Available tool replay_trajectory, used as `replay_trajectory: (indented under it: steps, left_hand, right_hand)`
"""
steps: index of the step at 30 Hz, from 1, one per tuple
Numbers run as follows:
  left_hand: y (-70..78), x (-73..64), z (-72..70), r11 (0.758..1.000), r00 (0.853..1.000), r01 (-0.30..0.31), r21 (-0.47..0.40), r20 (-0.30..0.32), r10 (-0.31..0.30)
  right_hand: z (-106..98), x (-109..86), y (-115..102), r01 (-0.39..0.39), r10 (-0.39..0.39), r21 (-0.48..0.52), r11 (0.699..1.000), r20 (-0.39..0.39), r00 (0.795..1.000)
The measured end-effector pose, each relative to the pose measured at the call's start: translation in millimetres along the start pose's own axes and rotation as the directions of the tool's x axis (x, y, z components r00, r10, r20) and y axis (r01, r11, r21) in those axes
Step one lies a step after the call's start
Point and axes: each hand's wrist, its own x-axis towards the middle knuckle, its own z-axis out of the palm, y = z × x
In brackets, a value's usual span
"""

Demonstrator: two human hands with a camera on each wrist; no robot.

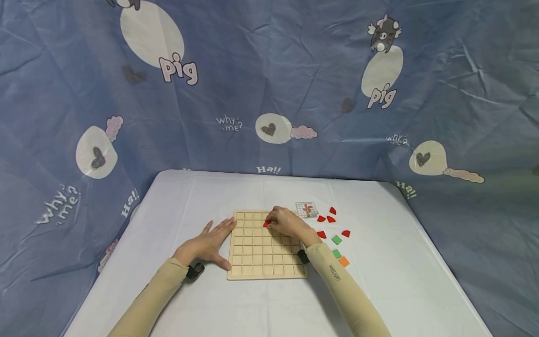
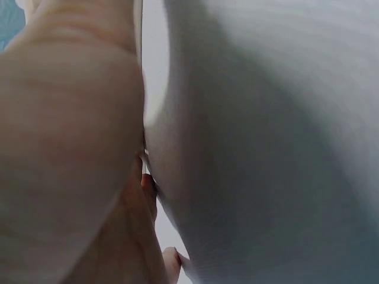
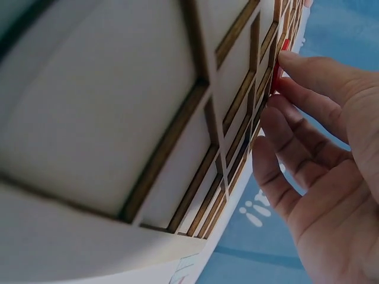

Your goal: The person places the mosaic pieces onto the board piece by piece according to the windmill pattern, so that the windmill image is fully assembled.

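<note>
A square wooden grid board [image 1: 248, 249] lies on the white table. My right hand [image 1: 286, 222] reaches over its upper part and pinches a red quarter-circle tile [image 1: 266, 224] between thumb and fingertips. In the right wrist view, the red tile [image 3: 276, 76] touches the board's grid [image 3: 204, 89] under the fingers of my right hand [image 3: 328, 171]. Along the board's left edge rests my left hand [image 1: 208, 243], fingers spread, thumb near the lower left corner. The left wrist view shows mostly forearm and table, with only part of the left hand [image 2: 139, 236].
Right of the board lie several red quarter-circle tiles [image 1: 331, 219], two green squares [image 1: 337, 239] and an orange square [image 1: 344, 261]. A small printed pattern card [image 1: 306, 209] sits by the board's upper right corner. Blue patterned cloth [image 1: 236, 93] hangs behind the table.
</note>
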Motion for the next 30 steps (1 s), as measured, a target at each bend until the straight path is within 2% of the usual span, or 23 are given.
replay_trajectory:
  steps: [19,30]
  left_hand:
    - [-4.6,2.4,3.8,1.000,1.000,0.008,-0.005,0.008,-0.008]
    - [-3.5,2.3,4.4,1.000,1.000,0.013,0.000,0.005,-0.013]
  right_hand:
    - [-1.1,-0.3,-0.3,-0.024,0.024,-0.002,1.000,0.004,1.000]
    - [-21.2,-18.8,3.0,-0.040,0.043,0.075,0.996,-0.046,0.998]
